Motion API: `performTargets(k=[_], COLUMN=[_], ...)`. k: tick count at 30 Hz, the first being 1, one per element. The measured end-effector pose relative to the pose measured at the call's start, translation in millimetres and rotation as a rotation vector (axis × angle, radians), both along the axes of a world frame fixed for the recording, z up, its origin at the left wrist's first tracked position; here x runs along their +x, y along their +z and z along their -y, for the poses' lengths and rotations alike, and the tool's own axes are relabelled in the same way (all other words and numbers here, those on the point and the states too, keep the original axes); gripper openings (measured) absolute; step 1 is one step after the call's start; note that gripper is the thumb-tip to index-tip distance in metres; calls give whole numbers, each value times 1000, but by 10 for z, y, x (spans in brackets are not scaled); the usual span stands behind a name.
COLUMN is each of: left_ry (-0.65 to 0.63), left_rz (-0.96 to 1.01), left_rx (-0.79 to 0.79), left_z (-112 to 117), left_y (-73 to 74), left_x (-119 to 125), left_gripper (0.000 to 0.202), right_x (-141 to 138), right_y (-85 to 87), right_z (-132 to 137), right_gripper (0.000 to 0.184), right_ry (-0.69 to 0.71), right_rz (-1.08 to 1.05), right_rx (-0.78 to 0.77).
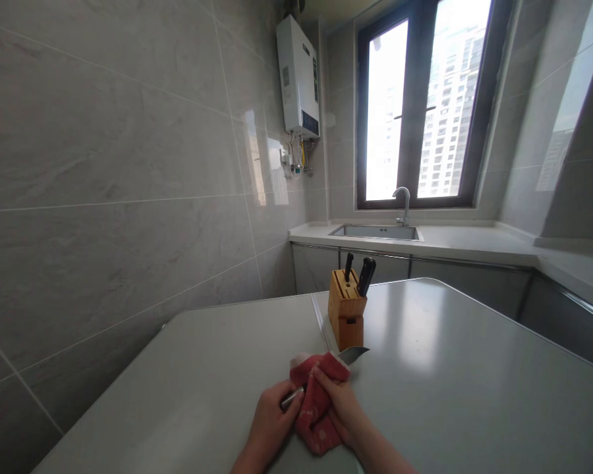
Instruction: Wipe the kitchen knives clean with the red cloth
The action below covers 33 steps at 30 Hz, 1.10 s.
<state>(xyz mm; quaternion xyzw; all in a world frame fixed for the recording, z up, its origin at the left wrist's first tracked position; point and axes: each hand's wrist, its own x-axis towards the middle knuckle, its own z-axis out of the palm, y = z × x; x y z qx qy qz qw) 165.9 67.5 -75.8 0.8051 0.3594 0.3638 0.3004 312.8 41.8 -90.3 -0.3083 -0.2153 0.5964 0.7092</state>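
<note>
My left hand is closed round the handle of a kitchen knife, low over the table. The blade points away to the right, and only its tip end shows. A red cloth with pale patches is folded over the middle of the blade and hangs down below it. Gripping that cloth about the blade is my right hand, thumb on top. Just beyond the knife a wooden knife block stands upright, with two black-handled knives in its slots.
The pale table has a seam across it and a tiled wall to its left. Farther off are a counter with a sink and tap, a window, and a wall-mounted water heater.
</note>
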Motion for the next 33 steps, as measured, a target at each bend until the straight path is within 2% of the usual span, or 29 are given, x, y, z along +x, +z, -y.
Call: performTargets(k=[10, 17, 22, 27, 33], left_ry=[-41, -97, -66, -73, -42], left_rz=[30, 69, 64, 62, 51], left_rx=[-79, -119, -104, -102, -65], left_z=[-18, -22, -37, -41, -52], left_y=[14, 17, 10, 29, 13], left_x=[4, -5, -10, -13, -37], left_gripper=[38, 36, 37, 40, 36], right_x=[-7, 24, 26, 13, 2], right_y=[70, 24, -1, -22, 43], right_z=[26, 14, 26, 9, 30], right_gripper=[27, 36, 32, 33, 33], right_ry=[5, 60, 101, 80, 106], right_rz=[-54, 69, 84, 105, 138], right_rx=[-3, -7, 13, 13, 29])
